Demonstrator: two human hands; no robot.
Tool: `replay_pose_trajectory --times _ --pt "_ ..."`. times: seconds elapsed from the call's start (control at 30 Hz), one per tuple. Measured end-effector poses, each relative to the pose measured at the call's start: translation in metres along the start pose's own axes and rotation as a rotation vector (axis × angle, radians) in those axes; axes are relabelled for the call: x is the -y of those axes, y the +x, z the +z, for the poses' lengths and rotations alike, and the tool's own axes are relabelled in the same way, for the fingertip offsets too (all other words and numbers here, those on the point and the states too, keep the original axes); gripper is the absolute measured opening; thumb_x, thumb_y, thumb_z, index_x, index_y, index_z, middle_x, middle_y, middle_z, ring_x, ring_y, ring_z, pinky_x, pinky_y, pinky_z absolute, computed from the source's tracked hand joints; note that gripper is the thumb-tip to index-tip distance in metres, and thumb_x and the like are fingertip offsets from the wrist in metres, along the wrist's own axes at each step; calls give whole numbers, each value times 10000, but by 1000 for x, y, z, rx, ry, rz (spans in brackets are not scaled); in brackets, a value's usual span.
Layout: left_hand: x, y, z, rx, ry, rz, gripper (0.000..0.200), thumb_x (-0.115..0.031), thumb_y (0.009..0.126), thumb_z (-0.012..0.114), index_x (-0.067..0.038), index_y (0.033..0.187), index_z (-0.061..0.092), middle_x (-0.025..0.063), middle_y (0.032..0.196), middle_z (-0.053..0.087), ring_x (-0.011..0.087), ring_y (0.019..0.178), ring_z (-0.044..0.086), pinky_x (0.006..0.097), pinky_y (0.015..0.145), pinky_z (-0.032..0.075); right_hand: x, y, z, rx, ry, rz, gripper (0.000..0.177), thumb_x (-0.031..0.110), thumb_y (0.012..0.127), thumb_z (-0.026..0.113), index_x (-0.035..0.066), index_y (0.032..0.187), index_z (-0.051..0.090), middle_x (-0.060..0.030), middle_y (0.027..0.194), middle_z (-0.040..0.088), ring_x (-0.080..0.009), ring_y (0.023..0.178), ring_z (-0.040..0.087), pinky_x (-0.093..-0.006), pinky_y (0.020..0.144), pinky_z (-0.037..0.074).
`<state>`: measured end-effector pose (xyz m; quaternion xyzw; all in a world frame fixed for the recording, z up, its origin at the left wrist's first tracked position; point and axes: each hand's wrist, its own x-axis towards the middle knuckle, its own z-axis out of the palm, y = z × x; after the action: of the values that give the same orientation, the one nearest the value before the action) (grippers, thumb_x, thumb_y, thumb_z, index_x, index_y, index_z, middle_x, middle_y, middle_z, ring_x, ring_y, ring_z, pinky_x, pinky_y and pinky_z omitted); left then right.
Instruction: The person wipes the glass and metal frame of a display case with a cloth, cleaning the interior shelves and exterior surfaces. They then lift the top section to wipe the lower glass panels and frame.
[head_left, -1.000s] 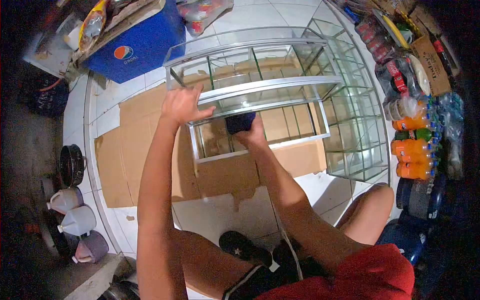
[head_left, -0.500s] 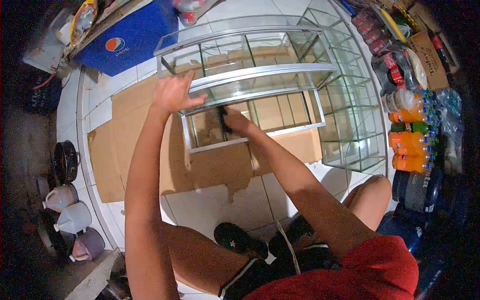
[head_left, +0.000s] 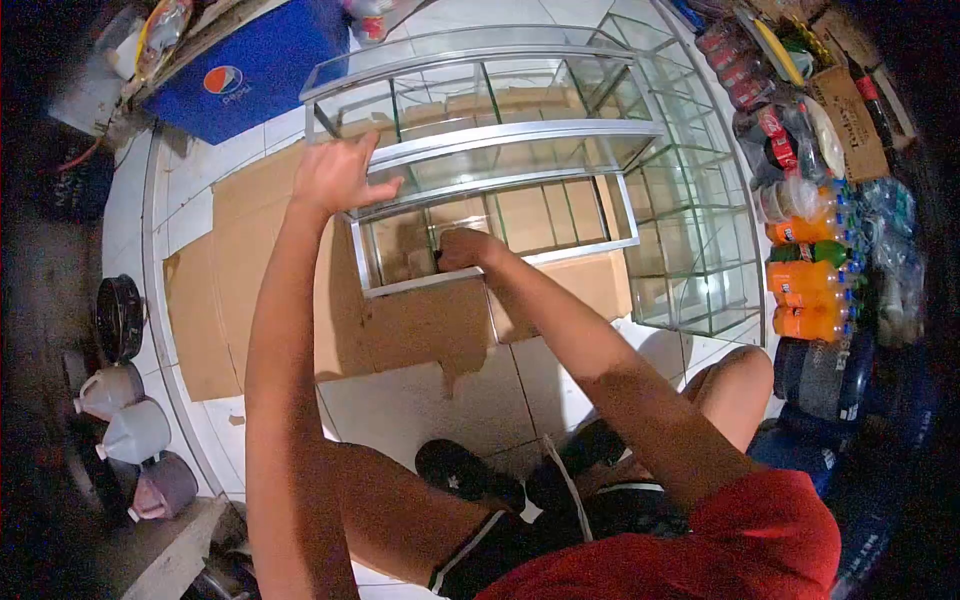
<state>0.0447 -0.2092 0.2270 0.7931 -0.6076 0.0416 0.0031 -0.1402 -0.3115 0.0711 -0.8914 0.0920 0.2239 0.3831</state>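
A glass case with silver metal edges (head_left: pixel 510 133) lies on flattened cardboard (head_left: pixel 270 270) on a white tiled floor. My left hand (head_left: pixel 342 176) rests on the left end of its middle rail, thumb and fingers apart. Inside the lower opening, near its front rail, my right hand (head_left: pixel 466 250) is closed around a small dark object, mostly hidden by the fingers. Thin upright glass dividers stand inside the case.
More glass panes with green edges (head_left: pixel 700 200) stand at the right. Orange bottles (head_left: pixel 805 285) and dark packs lie beyond. A blue Pepsi box (head_left: pixel 255 75) is at the upper left, plastic jugs (head_left: pixel 137 430) at the lower left.
My right hand has moved down toward the front rail with the dark object. My left hand keeps its place on the case, and the whole view has shifted slightly.
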Motion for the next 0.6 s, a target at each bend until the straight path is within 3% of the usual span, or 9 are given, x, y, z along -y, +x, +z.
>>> replay_pose_trajectory --times 0.07,0.23,0.3,0.37,0.43,0.5,0.6 --pt "-3 -2 -2 2 7 -12 651 -612 669 615 -73 1031 564 174 662 625 350 643 631 441 597 499 -10 22 7 96 -248 53 323 335 638 621 69 806 697 -114 877 679 -278 799 645 -402 687 504" --pt "-2 0 -5 17 24 1 698 -642 678 577 -83 1095 552 174 678 636 332 629 640 428 590 523 16 5 -26 230 -545 75 276 320 649 653 115 825 709 -74 917 684 -261 854 648 -426 703 514" --pt "-3 -1 -6 20 28 2 692 -644 680 573 -86 1088 553 171 681 640 333 626 640 431 591 523 25 -2 -38 400 -860 -90 207 263 673 662 125 820 711 -74 919 684 -254 867 649 -400 685 522" --pt "-2 -1 -6 0 15 -5 668 -635 676 588 -80 1047 563 171 674 635 340 635 638 433 599 516 26 -1 -41 344 -847 -118 172 198 687 659 125 833 714 -89 912 683 -277 864 647 -394 688 526" --pt "-2 -2 -4 -14 2 -8 646 -626 672 603 -74 1006 574 172 667 630 347 643 636 435 607 508 32 7 -38 465 -976 -81 187 210 614 653 193 789 716 -54 925 682 -249 822 636 -401 641 507" --pt "-4 -1 -7 -8 11 -18 663 -640 669 597 -77 1018 578 179 674 631 345 649 638 434 604 511 11 1 -30 367 -1007 -137 163 204 650 656 162 797 715 -58 890 682 -233 833 635 -389 628 505" --pt "-4 -2 -9 -21 28 -3 678 -651 666 590 -82 1034 581 178 675 633 340 643 639 431 602 514 -13 2 -26 22 -1236 -235 158 208 739 608 93 801 696 -132 928 659 -238 834 637 -367 597 505"
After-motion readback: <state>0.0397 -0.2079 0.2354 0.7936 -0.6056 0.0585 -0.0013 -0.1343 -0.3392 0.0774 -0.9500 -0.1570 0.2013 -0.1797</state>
